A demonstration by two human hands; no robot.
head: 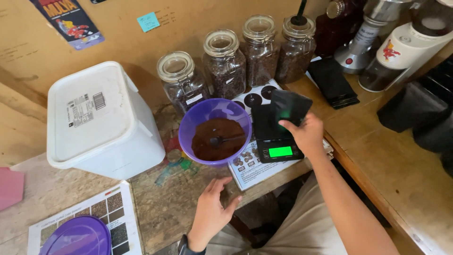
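Above scale (275,137), right hand (307,134) fingers pinching black pouch (289,108)

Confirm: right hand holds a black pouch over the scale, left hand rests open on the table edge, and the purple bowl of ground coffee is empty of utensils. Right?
Not quite. The head view shows a spoon lying in the purple bowl on the grounds. The rest holds: right hand holds the black pouch over the scale, left hand open at the table edge.
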